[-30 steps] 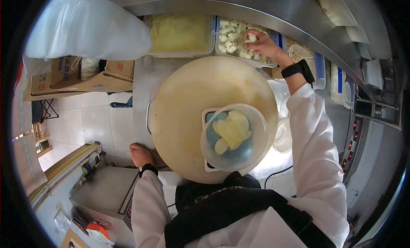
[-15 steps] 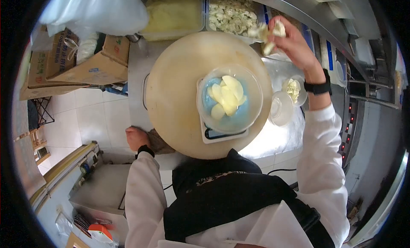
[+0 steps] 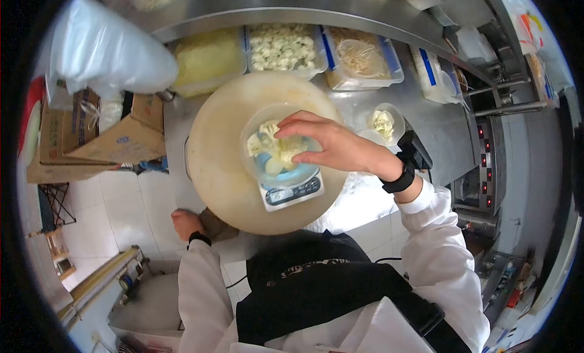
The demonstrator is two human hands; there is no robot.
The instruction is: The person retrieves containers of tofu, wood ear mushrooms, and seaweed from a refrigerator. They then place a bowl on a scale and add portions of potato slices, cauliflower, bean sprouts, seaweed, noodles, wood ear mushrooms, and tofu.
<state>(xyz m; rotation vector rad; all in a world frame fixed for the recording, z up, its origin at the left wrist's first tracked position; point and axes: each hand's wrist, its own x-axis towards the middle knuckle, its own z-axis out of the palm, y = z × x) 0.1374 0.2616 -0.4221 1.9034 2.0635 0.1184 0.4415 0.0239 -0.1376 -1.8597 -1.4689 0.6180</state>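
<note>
- On the near-right part of the round cutting board (image 3: 225,170), a clear plastic bowl (image 3: 258,164) stands on a small kitchen scale (image 3: 292,193), whose display faces the person.
- In the bowl lie pale potato slices and white cauliflower pieces (image 3: 267,137), heaped toward its far side.
- The right hand (image 3: 331,145) hangs over the bowl's right half, palm down, fingers (image 3: 298,121) spread and loosely curved above the cauliflower; it looks released, with nothing clearly pinched, though the fingertips' undersides are hidden.
- A black watch (image 3: 401,179) sits on that wrist, with a white sleeve behind it.
- The left hand (image 3: 184,222) rests at the counter's near-left edge, just beside the board's rim, clenched on a brownish cloth (image 3: 216,225).
- Just right of the board, near the right wrist, stand two small clear tubs; the farther tub (image 3: 384,122) holds a few cauliflower pieces.
- Along the counter's far edge, beyond the board, three rectangular containers stand in a row: a container of yellow slices (image 3: 210,61) at the left, a container of cauliflower (image 3: 283,48) in the middle, a container of bean sprouts (image 3: 362,60) at the right.
- A further blue-edged container (image 3: 435,79) stands toward the counter's far-right corner.
- Off the counter's left edge sit cardboard boxes (image 3: 115,137), with a big white plastic bag (image 3: 109,55) above them.
</note>
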